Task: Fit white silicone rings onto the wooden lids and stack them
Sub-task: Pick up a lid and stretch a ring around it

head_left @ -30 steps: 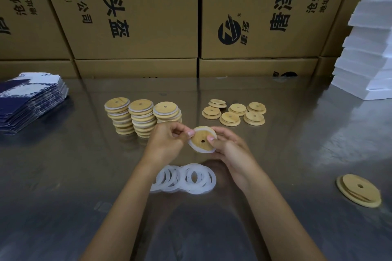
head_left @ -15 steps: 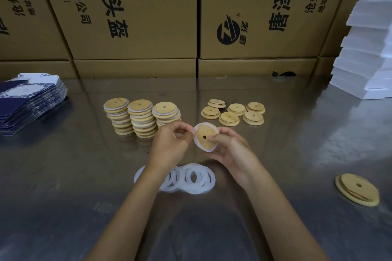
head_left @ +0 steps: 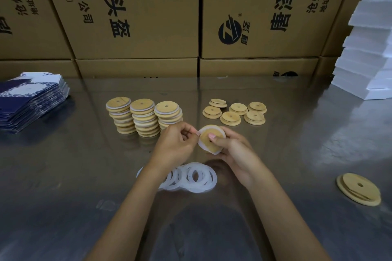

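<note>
My right hand (head_left: 232,148) grips a round wooden lid (head_left: 206,139) above the table, thumb pressed near its centre hole. A white silicone ring (head_left: 209,150) sits around the lid's rim. My left hand (head_left: 176,144) pinches the ring at the lid's left edge. Below my hands lies a loose pile of white rings (head_left: 195,177). Three stacks of ringed lids (head_left: 144,117) stand behind my left hand. Several bare lids (head_left: 234,112) lie behind my right hand.
Another wooden lid (head_left: 358,188) lies alone at the right on the shiny table (head_left: 63,176). A pile of blue printed flat cartons (head_left: 29,101) is at the far left, white foam boxes (head_left: 369,48) at the far right, and cardboard boxes (head_left: 137,17) wall the back.
Both hands lifted the lid slightly and turned it while working the ring round its rim. My right thumb moved onto the lid's face. The camera drifted a little.
</note>
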